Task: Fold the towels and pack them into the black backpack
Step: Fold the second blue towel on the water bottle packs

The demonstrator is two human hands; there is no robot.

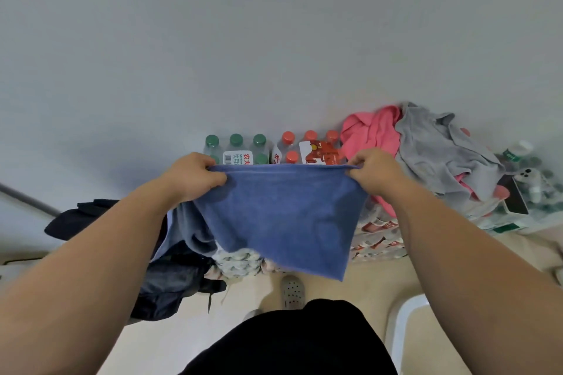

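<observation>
A blue towel (280, 216) hangs in the air in front of me, stretched flat by its top edge. My left hand (195, 175) pinches its top left corner and my right hand (376, 170) pinches its top right corner. The towel's lower edge slants down to the right. The black backpack (170, 280) lies below my left forearm on stacked bottle packs, partly hidden by the towel and my arm. A pink towel (368, 131) and a grey towel (438, 149) lie crumpled in a heap at the right.
Packs of green-capped bottles (236, 146) and red-capped bottles (307, 143) stand against the grey wall behind the towel. A phone (516, 195) lies on bottle packs at far right. My foot in a grey clog (292, 291) stands on the beige floor. A white stool (405, 332) sits lower right.
</observation>
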